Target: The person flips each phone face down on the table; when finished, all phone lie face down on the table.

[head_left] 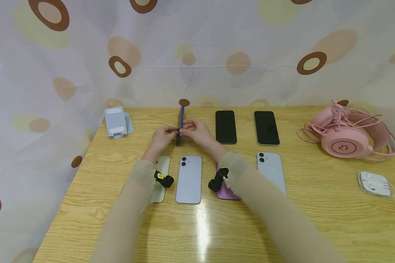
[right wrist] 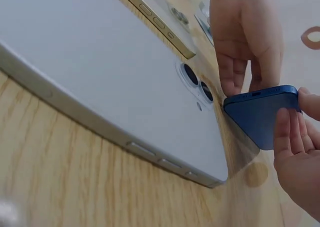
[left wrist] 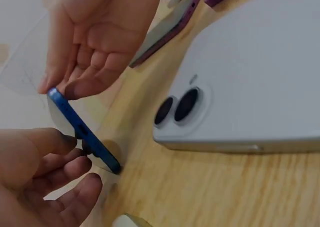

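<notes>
A blue phone (head_left: 181,122) stands on its long edge on the wooden table (head_left: 283,219), held between both hands. My left hand (head_left: 173,133) pinches its near end from the left, and my right hand (head_left: 186,128) grips it from the right. In the left wrist view the blue phone (left wrist: 82,132) runs slanted between the left fingers (left wrist: 60,169) and the right fingers (left wrist: 75,84). From the right wrist the blue phone (right wrist: 260,112) shows its end with the port, with right fingers (right wrist: 287,137) on its face.
Near me several phones lie face down: a pale one (head_left: 161,179), a light blue one (head_left: 189,179), a purple one (head_left: 224,191) and another light blue one (head_left: 271,171). Two dark-screened phones (head_left: 225,126) (head_left: 266,128) lie behind. A phone stand (head_left: 117,122), pink headphones (head_left: 345,137) and an earbud case (head_left: 375,183) sit at the sides.
</notes>
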Tool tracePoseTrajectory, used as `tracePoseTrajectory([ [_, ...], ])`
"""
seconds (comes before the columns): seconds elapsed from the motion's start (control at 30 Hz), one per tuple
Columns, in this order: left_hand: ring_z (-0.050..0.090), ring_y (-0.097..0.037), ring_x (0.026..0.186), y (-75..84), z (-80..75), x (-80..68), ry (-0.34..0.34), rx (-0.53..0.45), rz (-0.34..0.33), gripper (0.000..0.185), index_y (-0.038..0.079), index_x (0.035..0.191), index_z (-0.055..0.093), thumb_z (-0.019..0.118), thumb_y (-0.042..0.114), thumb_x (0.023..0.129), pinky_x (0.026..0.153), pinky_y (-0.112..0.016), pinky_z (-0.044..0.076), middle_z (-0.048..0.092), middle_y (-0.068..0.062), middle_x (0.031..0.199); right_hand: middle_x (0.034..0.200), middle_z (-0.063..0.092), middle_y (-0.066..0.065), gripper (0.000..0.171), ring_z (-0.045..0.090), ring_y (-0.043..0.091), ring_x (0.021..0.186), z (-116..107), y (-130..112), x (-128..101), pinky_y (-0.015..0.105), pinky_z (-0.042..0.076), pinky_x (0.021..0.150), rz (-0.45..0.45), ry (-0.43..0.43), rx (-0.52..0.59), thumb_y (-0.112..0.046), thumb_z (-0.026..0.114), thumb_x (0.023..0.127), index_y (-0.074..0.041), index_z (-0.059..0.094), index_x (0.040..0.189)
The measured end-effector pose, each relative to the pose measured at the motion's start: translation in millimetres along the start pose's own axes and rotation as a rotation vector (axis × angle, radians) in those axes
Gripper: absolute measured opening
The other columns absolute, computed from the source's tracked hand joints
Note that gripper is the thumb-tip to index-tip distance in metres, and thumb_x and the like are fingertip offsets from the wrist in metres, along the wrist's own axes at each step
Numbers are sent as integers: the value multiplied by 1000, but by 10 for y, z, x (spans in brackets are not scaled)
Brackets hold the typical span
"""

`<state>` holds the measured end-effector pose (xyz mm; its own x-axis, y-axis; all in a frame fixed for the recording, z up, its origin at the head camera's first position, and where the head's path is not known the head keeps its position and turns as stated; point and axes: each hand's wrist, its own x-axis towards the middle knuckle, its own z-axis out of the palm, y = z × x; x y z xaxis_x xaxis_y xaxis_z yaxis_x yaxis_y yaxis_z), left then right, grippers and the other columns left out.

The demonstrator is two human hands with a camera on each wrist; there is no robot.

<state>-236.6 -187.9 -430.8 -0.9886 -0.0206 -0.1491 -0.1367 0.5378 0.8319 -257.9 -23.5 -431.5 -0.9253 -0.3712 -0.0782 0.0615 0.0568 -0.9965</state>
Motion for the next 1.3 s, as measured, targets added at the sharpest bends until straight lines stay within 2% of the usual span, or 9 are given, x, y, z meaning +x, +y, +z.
tracePoseTrajectory([
  [0.27, 60, -28, 94, 139, -106, -58, 63, -81, -1, 35, -1, 120, 63, 51, 24, 98, 84, -39, 51, 60, -16, 110, 104, 55, 9, 44, 60, 22, 90, 103, -11, -7, 41, 53, 81, -23, -21, -107, -16, 68, 90, -2, 53, 129],
  [0.47, 60, -26, 95, 150, -179, -80, 106, -43, 7, 33, 0, 116, 65, 56, 24, 96, 82, -35, 51, 61, -14, 108, 100, 57, 7, 44, 59, 18, 80, 180, 14, -12, 33, 52, 70, -11, -63, -197, -20, 69, 90, -2, 54, 128],
  [0.63, 59, -26, 94, 114, -238, -94, 134, -21, -2, 32, 1, 115, 66, 58, 24, 95, 80, -34, 49, 62, -13, 107, 94, 59, 6, 39, 53, 14, 75, 204, 52, -4, 23, 45, 62, 3, -93, -315, -21, 69, 90, -1, 58, 121],
  [0.87, 60, -27, 98, 54, -311, -107, 140, -26, -51, 33, 1, 119, 64, 56, 23, 96, 83, -35, 49, 62, -15, 111, 93, 61, 7, 33, 53, 15, 79, 204, 87, -9, 22, 43, 65, 78, -52, -454, -22, 68, 90, 2, 62, 113],
  [1.1, 58, -28, 102, 49, -367, -146, 122, -51, -100, 35, -1, 123, 61, 52, 20, 97, 86, -36, 48, 59, -16, 114, 96, 62, 9, 34, 54, 15, 84, 216, 69, -11, 24, 45, 73, 85, -52, -526, -18, 69, 89, 3, 62, 114],
  [1.3, 56, -22, 92, 7, -353, -121, 104, -21, -114, 35, 0, 124, 62, 51, 20, 97, 74, -28, 47, 62, -15, 110, 99, 63, 10, 35, 55, 16, 86, 183, 33, -30, 25, 46, 74, 97, -53, -556, -17, 70, 88, 4, 61, 115],
])
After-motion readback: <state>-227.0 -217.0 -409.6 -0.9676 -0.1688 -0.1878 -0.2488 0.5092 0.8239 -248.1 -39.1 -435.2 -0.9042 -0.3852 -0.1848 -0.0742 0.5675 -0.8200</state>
